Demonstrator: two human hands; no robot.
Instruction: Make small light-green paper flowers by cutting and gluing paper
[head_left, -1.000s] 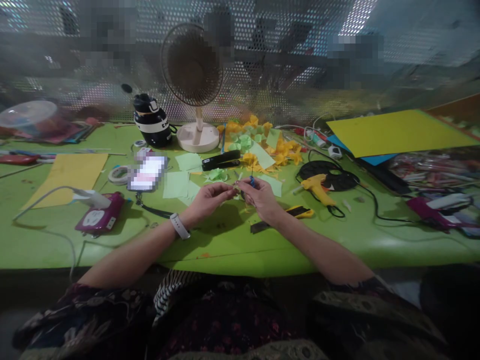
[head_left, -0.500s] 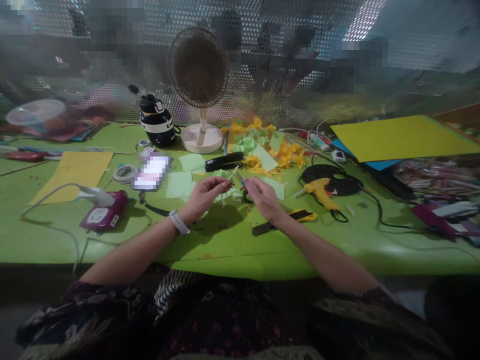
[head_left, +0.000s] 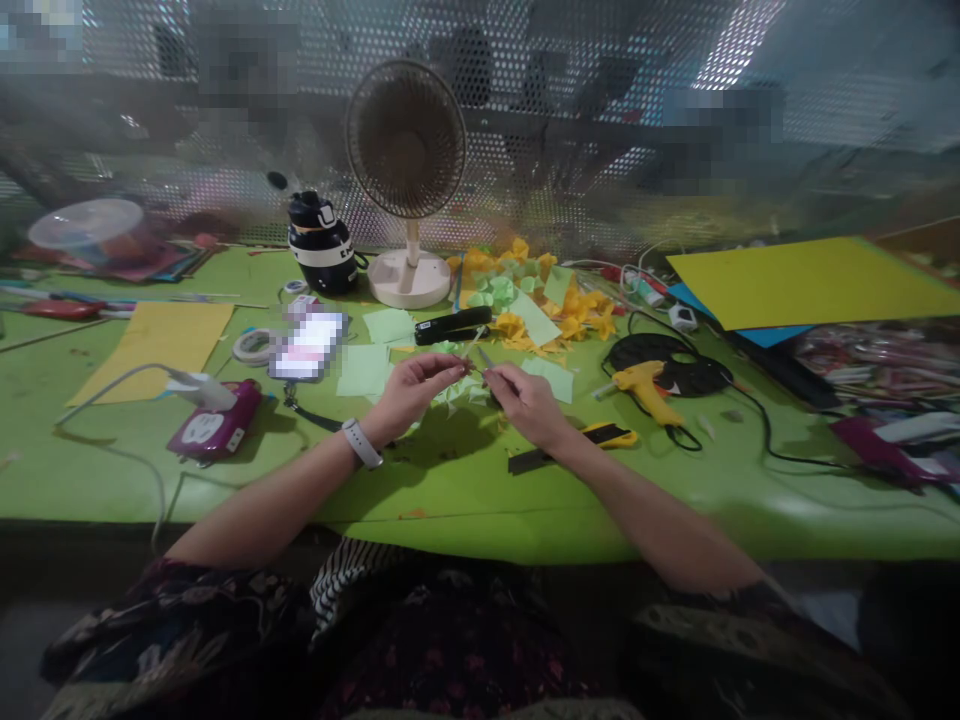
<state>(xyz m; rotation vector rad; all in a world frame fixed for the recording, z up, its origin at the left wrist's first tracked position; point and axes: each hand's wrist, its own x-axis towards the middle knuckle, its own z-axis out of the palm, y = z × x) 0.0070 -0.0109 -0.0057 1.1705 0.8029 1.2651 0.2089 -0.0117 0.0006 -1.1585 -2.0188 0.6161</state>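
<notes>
Fingertips pinched, my left hand (head_left: pixel 418 392) holds a thin pale strip (head_left: pixel 473 342), perhaps paper; its lower end is hidden by the fingers. Close beside it, my right hand (head_left: pixel 531 403) is closed around small scissors (head_left: pixel 484 357). Their narrow blades point up and left toward the strip, and the handles are mostly covered by my fingers. Light green paper scraps (head_left: pixel 459 392) lie under and between both hands. A yellow box cutter (head_left: pixel 611 435) rests partly beneath my right wrist. Just beyond the hands is a black stapler (head_left: pixel 452 326).
Yellow and green paper flowers (head_left: pixel 517 285) are heaped behind the stapler. A fan (head_left: pixel 409 280) and a dark bottle (head_left: pixel 322 255) stand at the back. Left are a lit phone (head_left: pixel 309 345) and a purple power block (head_left: pixel 217 420); right, a yellow glue gun (head_left: pixel 651 392) with its cord.
The scissors, upright near the left fingertips at first, have tilted toward the left hand. The hands have drawn slightly apart, and the pale strip now shows above the left fingers. The view has shifted slightly.
</notes>
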